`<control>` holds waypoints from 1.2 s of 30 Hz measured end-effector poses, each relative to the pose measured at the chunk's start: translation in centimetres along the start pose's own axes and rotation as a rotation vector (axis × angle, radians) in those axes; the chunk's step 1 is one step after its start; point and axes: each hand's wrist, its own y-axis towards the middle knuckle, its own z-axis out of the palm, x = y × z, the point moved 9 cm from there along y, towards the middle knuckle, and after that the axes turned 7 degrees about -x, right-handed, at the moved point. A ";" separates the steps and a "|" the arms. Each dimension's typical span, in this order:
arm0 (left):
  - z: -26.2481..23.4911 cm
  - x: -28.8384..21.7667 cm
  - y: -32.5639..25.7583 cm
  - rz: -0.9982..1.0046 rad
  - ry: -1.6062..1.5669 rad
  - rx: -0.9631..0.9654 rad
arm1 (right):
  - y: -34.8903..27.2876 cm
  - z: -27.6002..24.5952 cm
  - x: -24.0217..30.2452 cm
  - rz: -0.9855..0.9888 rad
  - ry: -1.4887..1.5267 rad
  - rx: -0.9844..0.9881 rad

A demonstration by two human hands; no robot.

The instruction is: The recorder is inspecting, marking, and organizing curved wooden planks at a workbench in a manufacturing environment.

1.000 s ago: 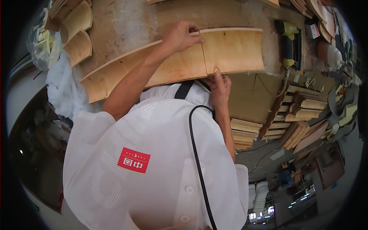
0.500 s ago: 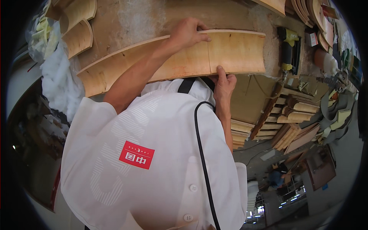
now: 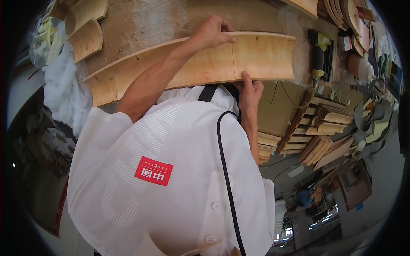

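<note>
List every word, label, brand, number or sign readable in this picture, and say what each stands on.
Red patch on the white shirt: clear white print, upside down; wording withheld.
Shirt front: large, pale, striped lettering; wording withheld.
Yellow-green and black power tool: marking too blurred to read.
Small white and red box: print too small to read.
Curved boards: no writing visible.

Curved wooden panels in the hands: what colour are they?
The curved wooden panels are light yellowish tan, seen in head view.

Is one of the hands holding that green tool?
No, the left hand and right hand grip the curved boards; the green tool lies apart.
</note>
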 end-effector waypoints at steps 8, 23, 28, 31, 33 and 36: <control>-0.1 0.3 1.0 0.003 0.041 -0.019 | 0.5 -0.3 -1.0 0.041 0.119 0.114; 0.1 -0.3 1.0 0.095 -0.002 -0.016 | -0.6 0.1 -0.6 -0.156 -0.047 0.226; -0.3 -0.8 0.7 0.116 0.078 -0.029 | -0.7 0.3 -0.2 -0.163 -0.080 0.232; -0.5 -1.2 0.7 0.119 0.110 -0.038 | -0.3 0.5 -0.3 -0.169 -0.110 0.254; -0.6 -1.6 0.4 0.112 0.103 -0.042 | -0.3 0.4 -0.6 -0.171 -0.117 0.270; -0.9 -1.8 0.3 0.084 0.172 -0.038 | -0.5 0.5 0.2 -0.193 -0.124 0.247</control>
